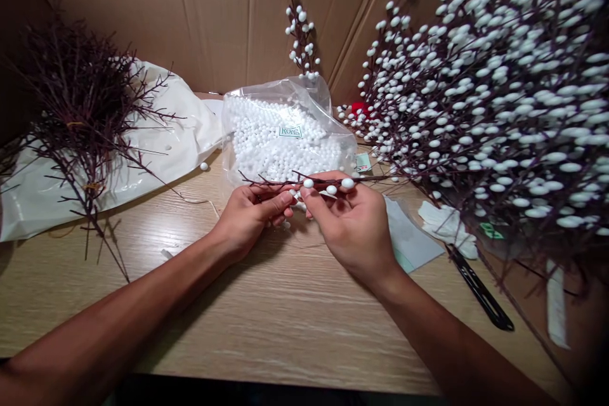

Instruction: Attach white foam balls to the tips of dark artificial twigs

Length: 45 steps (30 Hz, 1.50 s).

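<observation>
Between my two hands a thin dark brown artificial branch (373, 179) lies crosswise, with a few white foam balls (331, 189) on its twigs. My left hand (250, 212) is closed around the branch's left part, its thumb and finger pinching close to a small white ball. My right hand (352, 222) is closed on the branch too, thumb pressed by another ball (308, 183). The fingertips of both hands nearly meet. Just behind them sits a clear plastic bag (285, 152) full of small white balls.
Bare brown branches (80, 95) are heaped at left on a white plastic bag (166, 120). A large mass of white-berried branches (499, 108) fills the right. A black utility knife (480, 292) and crumpled tissue (447, 228) lie at right. Cardboard (214, 13) stands behind.
</observation>
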Each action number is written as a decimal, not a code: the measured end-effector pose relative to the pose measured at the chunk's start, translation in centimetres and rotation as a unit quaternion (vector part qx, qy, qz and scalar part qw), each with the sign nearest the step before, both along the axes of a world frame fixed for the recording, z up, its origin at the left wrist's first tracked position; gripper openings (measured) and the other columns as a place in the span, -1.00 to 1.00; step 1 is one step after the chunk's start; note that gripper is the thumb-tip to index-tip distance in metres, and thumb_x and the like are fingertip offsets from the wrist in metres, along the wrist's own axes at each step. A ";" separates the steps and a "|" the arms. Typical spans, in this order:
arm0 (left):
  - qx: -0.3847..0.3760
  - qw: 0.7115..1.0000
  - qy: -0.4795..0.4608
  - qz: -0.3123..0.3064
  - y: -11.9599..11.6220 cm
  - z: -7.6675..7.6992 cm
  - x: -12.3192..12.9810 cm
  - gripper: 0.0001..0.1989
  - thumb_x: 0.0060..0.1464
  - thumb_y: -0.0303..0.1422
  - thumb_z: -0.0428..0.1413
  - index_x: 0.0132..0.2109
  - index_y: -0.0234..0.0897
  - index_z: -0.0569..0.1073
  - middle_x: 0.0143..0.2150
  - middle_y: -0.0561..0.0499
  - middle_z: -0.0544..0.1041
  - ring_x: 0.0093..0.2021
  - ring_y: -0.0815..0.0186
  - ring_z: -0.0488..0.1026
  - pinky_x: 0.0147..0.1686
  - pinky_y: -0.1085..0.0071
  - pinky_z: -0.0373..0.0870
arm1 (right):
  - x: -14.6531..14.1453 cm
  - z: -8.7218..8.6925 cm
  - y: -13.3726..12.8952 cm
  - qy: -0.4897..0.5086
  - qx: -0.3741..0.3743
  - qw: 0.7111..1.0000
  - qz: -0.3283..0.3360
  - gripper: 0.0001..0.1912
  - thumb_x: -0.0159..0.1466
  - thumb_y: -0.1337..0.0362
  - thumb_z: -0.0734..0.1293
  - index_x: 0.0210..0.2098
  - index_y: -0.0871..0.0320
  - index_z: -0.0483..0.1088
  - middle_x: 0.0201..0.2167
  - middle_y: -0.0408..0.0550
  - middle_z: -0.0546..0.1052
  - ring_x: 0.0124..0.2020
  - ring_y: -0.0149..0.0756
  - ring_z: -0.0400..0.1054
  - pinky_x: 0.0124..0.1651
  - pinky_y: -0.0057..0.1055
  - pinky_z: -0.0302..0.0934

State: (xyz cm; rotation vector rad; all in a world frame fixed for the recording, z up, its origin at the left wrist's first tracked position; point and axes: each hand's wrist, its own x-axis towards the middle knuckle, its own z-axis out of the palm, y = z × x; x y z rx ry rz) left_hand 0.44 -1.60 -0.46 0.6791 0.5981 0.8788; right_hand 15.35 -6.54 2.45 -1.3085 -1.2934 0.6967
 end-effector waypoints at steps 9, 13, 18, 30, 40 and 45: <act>0.000 1.000 0.005 -0.024 -0.1 0.7 0.0 -0.76 -0.10 -0.33 0.48 -0.32 -0.39 0.67 -0.38 -0.03 0.58 -0.47 0.48 0.43 -0.46 0.53 0.27 | 0.4 0.0 -0.2 -0.031 0.034 0.999 0.010 -0.91 0.29 0.27 0.44 -0.23 0.15 0.50 -0.34 -0.07 0.62 -0.35 -0.31 0.52 -0.30 -0.42 0.44; -0.003 1.000 0.008 -0.027 0.0 0.5 -0.1 -0.75 -0.08 -0.31 0.47 -0.34 -0.41 0.66 -0.40 -0.04 0.58 -0.46 0.48 0.43 -0.43 0.53 0.32 | 0.4 0.1 -0.1 -0.049 0.033 0.998 0.013 -0.88 0.29 0.25 0.44 -0.23 0.16 0.50 -0.35 -0.08 0.61 -0.38 -0.31 0.52 -0.32 -0.42 0.44; -0.014 0.999 -0.004 -0.038 0.0 0.5 -0.1 -0.76 -0.08 -0.32 0.48 -0.32 -0.40 0.67 -0.41 -0.03 0.57 -0.45 0.48 0.46 -0.39 0.55 0.38 | 0.4 0.1 -0.1 -0.031 0.027 0.999 0.025 -0.92 0.29 0.28 0.43 -0.24 0.15 0.48 -0.37 -0.10 0.61 -0.43 -0.35 0.50 -0.36 -0.45 0.43; -0.034 0.999 -0.002 -0.022 -0.1 0.4 0.1 -0.74 -0.13 -0.34 0.50 -0.31 -0.42 0.68 -0.41 -0.04 0.59 -0.49 0.50 0.43 -0.42 0.55 0.35 | 0.4 0.0 -0.1 -0.033 0.017 0.999 0.014 -0.89 0.26 0.27 0.45 -0.24 0.13 0.47 -0.39 -0.11 0.60 -0.46 -0.33 0.50 -0.41 -0.43 0.40; -0.003 1.000 0.003 -0.011 -0.3 0.5 0.2 -0.74 -0.10 -0.30 0.48 -0.34 -0.42 0.66 -0.44 -0.03 0.56 -0.52 0.51 0.39 -0.50 0.54 0.26 | 0.5 0.0 -0.1 -0.045 0.023 0.999 0.017 -0.91 0.28 0.28 0.43 -0.23 0.14 0.47 -0.38 -0.10 0.62 -0.46 -0.34 0.52 -0.42 -0.45 0.40; -0.003 1.000 0.003 -0.011 -0.4 0.5 0.2 -0.75 -0.10 -0.31 0.48 -0.34 -0.41 0.66 -0.43 -0.03 0.56 -0.51 0.50 0.39 -0.49 0.54 0.26 | 0.4 0.0 -0.2 -0.042 0.014 0.999 0.016 -0.89 0.28 0.27 0.43 -0.23 0.14 0.46 -0.38 -0.09 0.62 -0.45 -0.31 0.54 -0.42 -0.44 0.41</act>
